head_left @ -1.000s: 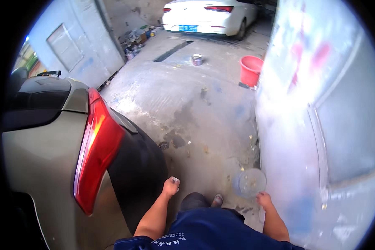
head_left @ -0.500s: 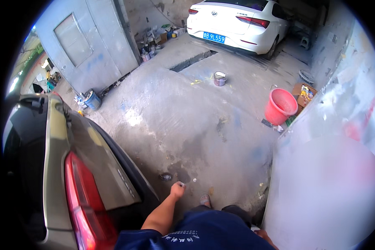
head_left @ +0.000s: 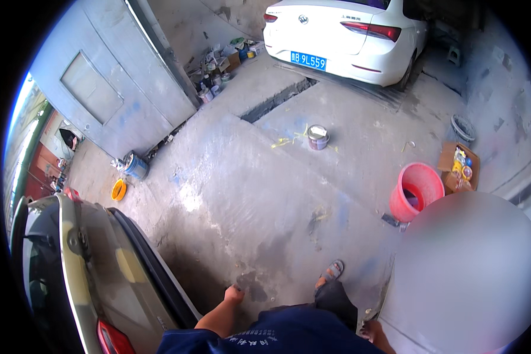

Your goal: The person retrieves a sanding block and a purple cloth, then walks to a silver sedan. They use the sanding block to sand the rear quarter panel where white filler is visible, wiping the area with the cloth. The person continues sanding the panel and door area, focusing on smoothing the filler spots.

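Observation:
My left hand [head_left: 234,294] hangs low beside the rear of a gold-brown car [head_left: 94,253]. Its fingers are curled closed; what they hold, if anything, is too small to make out. At the lower right, my right hand [head_left: 371,331] hangs by my dark trouser leg, near the base of a pale panel. Its fingers look curled too, and anything inside them is hidden. Neither hand touches the car. My sandalled foot [head_left: 331,271] is on the stained concrete floor [head_left: 265,206].
Ahead stand a lidded paint can [head_left: 318,138], a white car [head_left: 336,44] and a floor trench [head_left: 277,101]. A pink bucket [head_left: 419,183] and a cardboard box [head_left: 475,162] are at right; a blue bucket [head_left: 137,167] and yellow ring [head_left: 118,189] sit left by a metal door [head_left: 109,71].
I have walked forward: the paint can, pink bucket and white car look nearer, and the gold-brown car has slipped back to the lower left. One foot has swung ahead; my right hand shows more.

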A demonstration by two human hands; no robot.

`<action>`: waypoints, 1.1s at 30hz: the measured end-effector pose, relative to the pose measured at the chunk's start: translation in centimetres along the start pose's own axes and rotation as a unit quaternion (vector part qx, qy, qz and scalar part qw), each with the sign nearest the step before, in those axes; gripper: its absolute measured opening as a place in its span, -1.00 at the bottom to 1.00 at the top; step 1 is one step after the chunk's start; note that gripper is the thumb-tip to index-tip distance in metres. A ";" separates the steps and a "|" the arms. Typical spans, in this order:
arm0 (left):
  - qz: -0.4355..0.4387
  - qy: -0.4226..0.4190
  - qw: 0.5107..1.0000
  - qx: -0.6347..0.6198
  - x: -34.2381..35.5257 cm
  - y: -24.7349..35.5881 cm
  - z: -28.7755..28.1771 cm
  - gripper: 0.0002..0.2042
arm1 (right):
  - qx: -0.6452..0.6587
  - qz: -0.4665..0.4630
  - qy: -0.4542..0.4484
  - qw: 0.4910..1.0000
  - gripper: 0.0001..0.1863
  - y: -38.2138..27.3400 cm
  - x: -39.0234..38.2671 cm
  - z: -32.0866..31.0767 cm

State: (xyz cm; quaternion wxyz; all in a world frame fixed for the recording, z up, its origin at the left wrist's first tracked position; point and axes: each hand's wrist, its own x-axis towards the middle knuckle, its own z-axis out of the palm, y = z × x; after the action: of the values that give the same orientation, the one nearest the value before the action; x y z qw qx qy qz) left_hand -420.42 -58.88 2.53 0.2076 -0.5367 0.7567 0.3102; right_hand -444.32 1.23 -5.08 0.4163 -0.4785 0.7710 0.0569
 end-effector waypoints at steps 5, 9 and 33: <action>0.019 0.101 0.994 -0.024 1.2 12.3 -7.1 -0.73 | 0.662 0.291 0.299 0.623 -0.66 10.8 3.7 -23.1; 0.055 0.085 0.989 -0.112 3.7 21.2 -11.6 -0.74 | 0.691 0.216 0.369 0.582 -0.64 15.8 5.9 -36.1; 0.126 -0.096 0.979 -0.126 39.5 60.7 -27.2 -0.68 | 0.617 0.420 0.360 0.560 -0.49 14.5 12.8 -54.0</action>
State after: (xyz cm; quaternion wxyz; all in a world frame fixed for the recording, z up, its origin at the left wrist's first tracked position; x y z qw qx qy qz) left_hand -490.37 -90.67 11.60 0.1693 -0.4266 0.7496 0.4769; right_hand -489.99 -26.10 16.43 0.2262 0.2926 0.8177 -0.4411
